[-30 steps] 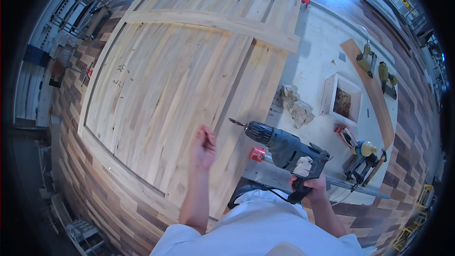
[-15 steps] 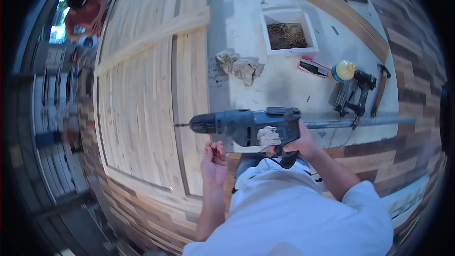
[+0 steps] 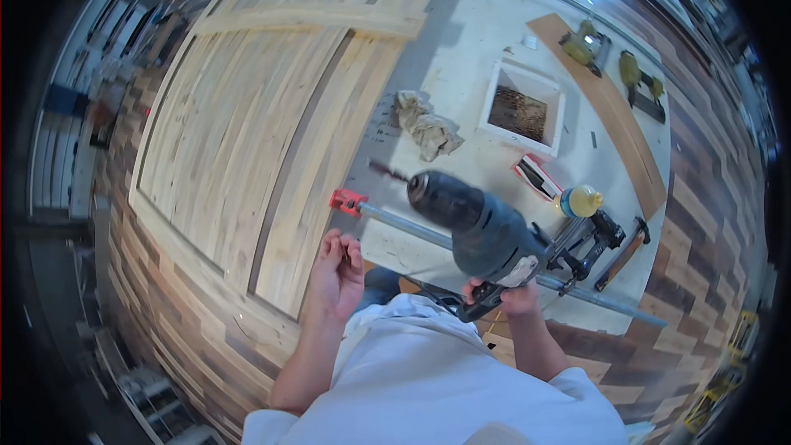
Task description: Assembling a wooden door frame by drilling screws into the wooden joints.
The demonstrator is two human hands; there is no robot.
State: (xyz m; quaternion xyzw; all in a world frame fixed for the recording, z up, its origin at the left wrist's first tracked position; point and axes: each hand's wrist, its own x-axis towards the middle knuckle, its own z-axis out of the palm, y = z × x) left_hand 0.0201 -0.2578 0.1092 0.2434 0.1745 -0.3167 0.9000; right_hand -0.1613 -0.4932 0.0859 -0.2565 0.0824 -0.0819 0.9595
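Observation:
In my right hand (image 3: 517,300) is a dark power drill (image 3: 478,227), gripped by its handle and tilted up to the left. A drill bit (image 3: 387,169) sticks out of its chuck, over the table's left part. My left hand (image 3: 336,276) is raised palm up beside the wooden panel's near corner, fingers curled together. Something small and dark may sit between those fingertips, too small to name. The pale wooden panel (image 3: 222,132), with its frame and crosspiece, lies to the left. Below the bit, a bar clamp's red end (image 3: 349,202) rests near the panel's edge.
On the white table (image 3: 461,33) are a crumpled rag (image 3: 428,128), a white box (image 3: 559,124) of screws or nails, a yellow-capped bottle (image 3: 581,200), a hammer (image 3: 624,254) and a black nail gun (image 3: 589,243). Two green nail guns (image 3: 585,45) stand farther off, by a brown board (image 3: 630,132).
The view has turned and shifted. The drill has swung from level to tilted upward, still in my right hand. My left hand stays curled, now apart from the drill, and the clamp's red end has come into view.

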